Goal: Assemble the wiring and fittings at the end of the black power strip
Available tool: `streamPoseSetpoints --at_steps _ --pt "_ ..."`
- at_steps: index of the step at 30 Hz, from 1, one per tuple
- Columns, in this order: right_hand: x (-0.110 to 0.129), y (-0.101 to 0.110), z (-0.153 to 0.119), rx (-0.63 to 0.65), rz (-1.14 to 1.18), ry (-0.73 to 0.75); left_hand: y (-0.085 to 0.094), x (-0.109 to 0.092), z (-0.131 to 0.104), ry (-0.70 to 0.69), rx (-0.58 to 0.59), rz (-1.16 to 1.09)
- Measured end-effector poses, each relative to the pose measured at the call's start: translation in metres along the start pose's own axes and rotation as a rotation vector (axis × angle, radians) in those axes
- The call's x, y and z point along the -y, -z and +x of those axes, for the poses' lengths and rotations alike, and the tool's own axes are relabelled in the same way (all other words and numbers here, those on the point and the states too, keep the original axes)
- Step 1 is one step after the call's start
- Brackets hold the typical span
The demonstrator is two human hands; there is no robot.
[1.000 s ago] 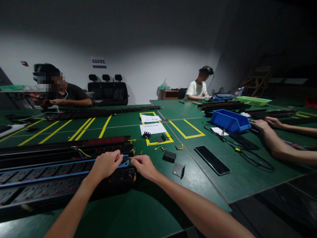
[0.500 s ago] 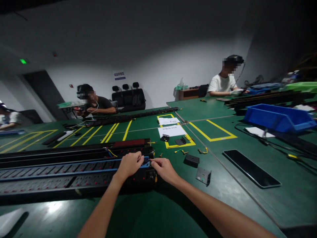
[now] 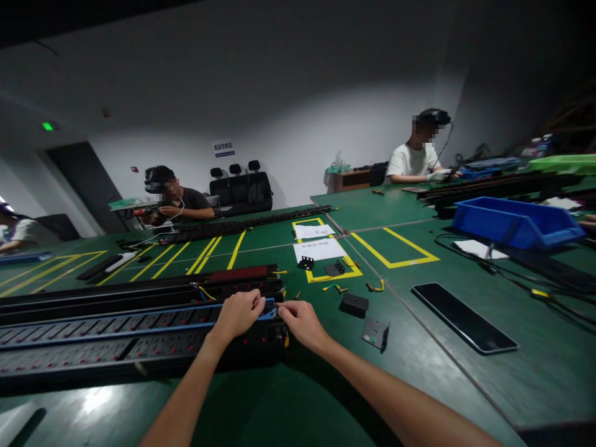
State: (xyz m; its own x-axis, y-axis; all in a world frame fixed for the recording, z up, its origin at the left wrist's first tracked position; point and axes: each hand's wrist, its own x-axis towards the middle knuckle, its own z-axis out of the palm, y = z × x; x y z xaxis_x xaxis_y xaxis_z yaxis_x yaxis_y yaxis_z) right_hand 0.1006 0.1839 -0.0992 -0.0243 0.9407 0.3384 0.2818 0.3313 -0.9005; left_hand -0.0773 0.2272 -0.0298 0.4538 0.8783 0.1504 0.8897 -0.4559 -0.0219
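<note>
A long blue-edged power strip (image 3: pixel 153 320) with a row of dark sockets lies to the left. My left hand (image 3: pixel 238 315) is closed over it near its right end, fingers curled round the edge. At that end, my right hand (image 3: pixel 303 321) has thumb and forefinger pinched together; whatever sits between the fingertips is too small to make out. In front of the blue-edged strip runs a black power strip (image 3: pixel 167 349) with red-dotted sockets. Behind it is another black strip (image 3: pixel 242 272) with a dark red section and loose coloured wires.
Right of my hands lie a black block (image 3: pixel 354 305), a metal bracket (image 3: pixel 375 333), short yellow-green wires (image 3: pixel 376 286) and a phone (image 3: pixel 463 318). Papers (image 3: pixel 317 249) lie behind. A blue bin (image 3: pixel 514 222) stands at right. Co-workers (image 3: pixel 412 162) sit across the green table.
The view has shifted slightly, so most things sit a little further left. Both hands stay at the strip's right end, with hardly any change in their grip.
</note>
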Motion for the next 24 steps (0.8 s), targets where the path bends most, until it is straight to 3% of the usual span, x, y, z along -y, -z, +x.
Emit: streamPoseSetpoints --at_steps 24 --pt "0.0093 -0.0024 0.0012 -0.037 -0.08 -0.136 -0.0043 0.0072 0.006 0.002 0.035 -0.054"
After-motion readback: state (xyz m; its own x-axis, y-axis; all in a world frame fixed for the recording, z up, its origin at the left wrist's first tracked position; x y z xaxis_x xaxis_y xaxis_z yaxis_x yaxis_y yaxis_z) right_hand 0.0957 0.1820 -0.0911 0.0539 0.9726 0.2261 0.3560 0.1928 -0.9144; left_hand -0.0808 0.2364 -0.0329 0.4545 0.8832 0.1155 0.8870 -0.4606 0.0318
